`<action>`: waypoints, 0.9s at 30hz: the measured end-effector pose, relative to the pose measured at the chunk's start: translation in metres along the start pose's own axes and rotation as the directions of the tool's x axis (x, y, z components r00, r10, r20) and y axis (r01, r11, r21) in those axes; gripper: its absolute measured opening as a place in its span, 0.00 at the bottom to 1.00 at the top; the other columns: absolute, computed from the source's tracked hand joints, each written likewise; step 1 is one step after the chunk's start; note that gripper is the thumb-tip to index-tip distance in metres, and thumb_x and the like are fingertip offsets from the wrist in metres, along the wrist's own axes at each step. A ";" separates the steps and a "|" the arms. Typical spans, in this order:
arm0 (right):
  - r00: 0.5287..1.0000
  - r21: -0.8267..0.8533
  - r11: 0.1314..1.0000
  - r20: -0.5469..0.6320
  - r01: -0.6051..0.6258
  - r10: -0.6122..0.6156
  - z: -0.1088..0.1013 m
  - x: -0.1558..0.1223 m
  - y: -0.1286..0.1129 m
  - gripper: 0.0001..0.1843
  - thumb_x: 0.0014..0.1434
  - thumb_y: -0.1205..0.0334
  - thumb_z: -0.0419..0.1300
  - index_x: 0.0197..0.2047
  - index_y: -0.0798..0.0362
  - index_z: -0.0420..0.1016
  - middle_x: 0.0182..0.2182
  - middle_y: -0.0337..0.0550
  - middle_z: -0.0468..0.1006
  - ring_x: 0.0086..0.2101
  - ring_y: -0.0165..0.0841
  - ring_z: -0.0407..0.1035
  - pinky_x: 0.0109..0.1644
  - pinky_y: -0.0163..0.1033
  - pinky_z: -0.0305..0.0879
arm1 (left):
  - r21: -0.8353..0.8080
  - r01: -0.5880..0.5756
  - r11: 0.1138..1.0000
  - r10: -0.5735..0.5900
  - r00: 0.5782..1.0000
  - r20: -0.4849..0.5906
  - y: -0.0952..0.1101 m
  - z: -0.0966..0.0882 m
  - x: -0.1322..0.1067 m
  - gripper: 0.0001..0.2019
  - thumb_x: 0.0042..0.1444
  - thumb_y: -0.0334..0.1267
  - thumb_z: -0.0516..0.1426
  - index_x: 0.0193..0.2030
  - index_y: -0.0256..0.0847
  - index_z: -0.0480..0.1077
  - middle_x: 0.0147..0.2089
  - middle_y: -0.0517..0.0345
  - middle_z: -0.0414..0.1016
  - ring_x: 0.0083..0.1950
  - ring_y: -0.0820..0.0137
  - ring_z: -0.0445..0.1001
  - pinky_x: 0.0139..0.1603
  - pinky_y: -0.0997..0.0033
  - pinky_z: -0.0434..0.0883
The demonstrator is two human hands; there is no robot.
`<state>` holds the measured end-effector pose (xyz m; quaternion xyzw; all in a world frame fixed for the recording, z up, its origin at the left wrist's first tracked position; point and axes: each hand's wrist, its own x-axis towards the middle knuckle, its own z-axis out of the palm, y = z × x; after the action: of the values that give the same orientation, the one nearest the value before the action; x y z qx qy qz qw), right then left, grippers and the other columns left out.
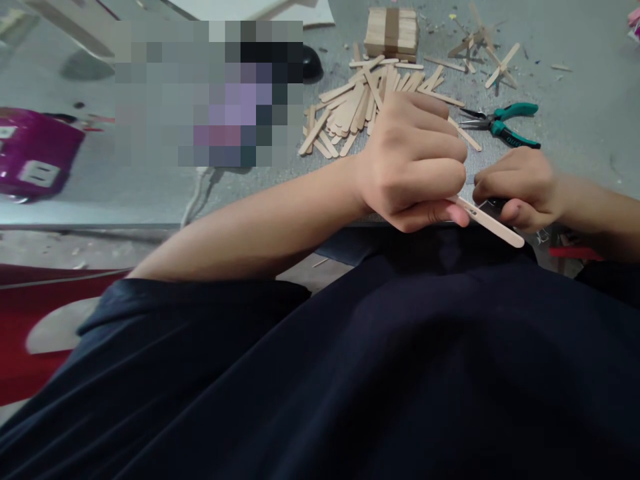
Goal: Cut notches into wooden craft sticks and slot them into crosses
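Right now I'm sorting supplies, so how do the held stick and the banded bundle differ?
The held stick is single; the banded bundle stacks many. The left hand grips the stick; the bundle lies on the table. The stick shows a dark mark; the bundle wears a brown band. Both look like pale wood.

I'm seeing a pale, round-ended wooden stick poking slantwise from the left fist, dark marks showing near the thumb; some black thing's sitting mostly hidden in the right hand.
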<state>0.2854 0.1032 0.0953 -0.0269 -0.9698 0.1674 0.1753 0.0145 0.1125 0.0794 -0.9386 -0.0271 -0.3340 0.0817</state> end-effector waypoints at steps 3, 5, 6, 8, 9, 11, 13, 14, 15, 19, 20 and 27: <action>0.999 0.027 0.999 0.042 0.032 -0.033 -0.001 -0.001 0.003 0.36 0.88 0.31 0.36 0.48 0.48 0.72 0.32 0.39 0.73 0.28 0.32 0.65 0.35 0.41 0.59 | 0.011 0.057 0.998 -0.057 0.990 0.128 0.005 -0.002 0.008 0.43 0.76 0.75 0.20 0.27 0.50 0.54 0.25 0.64 0.48 0.25 0.68 0.73 0.44 0.52 0.80; 0.996 0.034 0.998 0.070 0.054 -0.056 -0.001 -0.002 0.005 0.36 0.88 0.31 0.36 0.48 0.49 0.72 0.32 0.39 0.73 0.29 0.33 0.66 0.35 0.42 0.60 | 0.025 0.080 0.996 -0.084 0.977 0.197 0.010 -0.004 0.014 0.43 0.73 0.74 0.14 0.26 0.51 0.50 0.24 0.63 0.49 0.27 0.64 0.78 0.45 0.49 0.83; 0.995 0.033 0.998 0.083 0.057 -0.060 -0.001 -0.002 0.006 0.37 0.88 0.31 0.36 0.49 0.49 0.72 0.33 0.40 0.74 0.29 0.33 0.66 0.36 0.42 0.61 | 0.031 0.087 0.996 -0.092 0.969 0.229 0.012 -0.005 0.016 0.42 0.72 0.73 0.12 0.26 0.52 0.48 0.24 0.62 0.49 0.27 0.63 0.79 0.45 0.48 0.83; 0.993 0.029 0.998 0.101 0.053 -0.055 -0.001 -0.003 0.008 0.39 0.88 0.30 0.34 0.49 0.49 0.73 0.33 0.41 0.74 0.30 0.33 0.67 0.36 0.42 0.62 | 0.032 0.090 0.995 -0.095 0.958 0.270 0.014 -0.006 0.018 0.39 0.70 0.72 0.09 0.27 0.53 0.44 0.24 0.63 0.48 0.27 0.63 0.80 0.45 0.49 0.83; 0.993 0.029 0.998 0.107 0.049 -0.051 0.000 -0.003 0.008 0.40 0.88 0.30 0.33 0.49 0.50 0.74 0.33 0.41 0.74 0.30 0.34 0.67 0.36 0.42 0.63 | 0.025 0.085 0.996 -0.089 0.959 0.270 0.015 -0.005 0.018 0.39 0.71 0.71 0.09 0.28 0.53 0.43 0.24 0.63 0.47 0.27 0.64 0.79 0.44 0.50 0.82; 0.993 0.038 0.998 0.109 0.048 -0.052 0.002 -0.004 0.009 0.40 0.87 0.29 0.33 0.49 0.49 0.74 0.32 0.41 0.73 0.29 0.34 0.66 0.35 0.42 0.62 | 0.001 0.065 0.998 -0.064 0.974 0.216 0.015 -0.003 0.017 0.38 0.74 0.71 0.13 0.28 0.51 0.44 0.25 0.63 0.47 0.26 0.66 0.76 0.42 0.54 0.80; 0.993 0.055 0.997 0.101 0.053 -0.058 0.004 -0.004 0.010 0.40 0.87 0.29 0.34 0.49 0.49 0.74 0.32 0.40 0.72 0.29 0.34 0.65 0.35 0.43 0.61 | -0.015 0.031 0.999 -0.029 0.990 0.137 0.015 -0.001 0.015 0.38 0.78 0.69 0.18 0.28 0.50 0.47 0.24 0.64 0.48 0.24 0.67 0.72 0.40 0.56 0.77; 0.993 0.065 0.996 0.098 0.060 -0.066 0.005 -0.004 0.010 0.39 0.87 0.29 0.35 0.48 0.49 0.74 0.31 0.39 0.71 0.29 0.35 0.64 0.35 0.43 0.61 | -0.012 0.023 1.000 -0.021 0.992 0.121 0.016 0.000 0.014 0.38 0.79 0.69 0.18 0.28 0.50 0.48 0.24 0.63 0.49 0.24 0.66 0.72 0.39 0.55 0.77; 0.993 0.073 0.995 0.098 0.065 -0.072 0.005 -0.004 0.010 0.39 0.87 0.29 0.35 0.48 0.48 0.74 0.31 0.38 0.70 0.29 0.35 0.64 0.35 0.43 0.61 | -0.006 0.018 1.000 -0.017 0.992 0.127 0.016 0.001 0.014 0.39 0.78 0.68 0.17 0.28 0.50 0.49 0.24 0.62 0.50 0.24 0.65 0.72 0.39 0.54 0.76; 0.994 0.065 0.997 0.101 0.044 -0.050 0.006 -0.001 0.008 0.40 0.86 0.27 0.33 0.45 0.47 0.71 0.29 0.37 0.66 0.27 0.34 0.62 0.34 0.43 0.58 | 0.020 0.038 0.999 -0.042 0.973 0.229 0.019 0.001 0.017 0.42 0.74 0.67 0.11 0.29 0.51 0.52 0.25 0.58 0.56 0.29 0.61 0.80 0.41 0.51 0.80; 0.994 0.056 0.998 0.097 0.035 -0.041 0.005 0.000 0.007 0.40 0.86 0.27 0.32 0.44 0.47 0.71 0.29 0.37 0.66 0.26 0.34 0.61 0.34 0.43 0.58 | 0.019 0.037 0.999 -0.040 0.972 0.232 0.020 0.000 0.018 0.43 0.74 0.66 0.11 0.29 0.50 0.53 0.26 0.58 0.57 0.30 0.60 0.82 0.42 0.51 0.81; 0.993 0.023 0.993 0.015 0.114 -0.115 0.006 0.002 0.003 0.35 0.90 0.35 0.38 0.40 0.48 0.69 0.29 0.35 0.66 0.26 0.31 0.59 0.32 0.42 0.53 | 0.011 0.078 0.997 -0.078 0.943 0.324 0.022 -0.001 0.019 0.42 0.72 0.68 0.10 0.27 0.51 0.50 0.26 0.55 0.61 0.34 0.57 0.87 0.44 0.47 0.84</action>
<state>0.2818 0.1040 0.0895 0.0321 -0.9693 0.1679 0.1768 0.0309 0.0905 0.0892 -0.9790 -0.0769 -0.1785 0.0618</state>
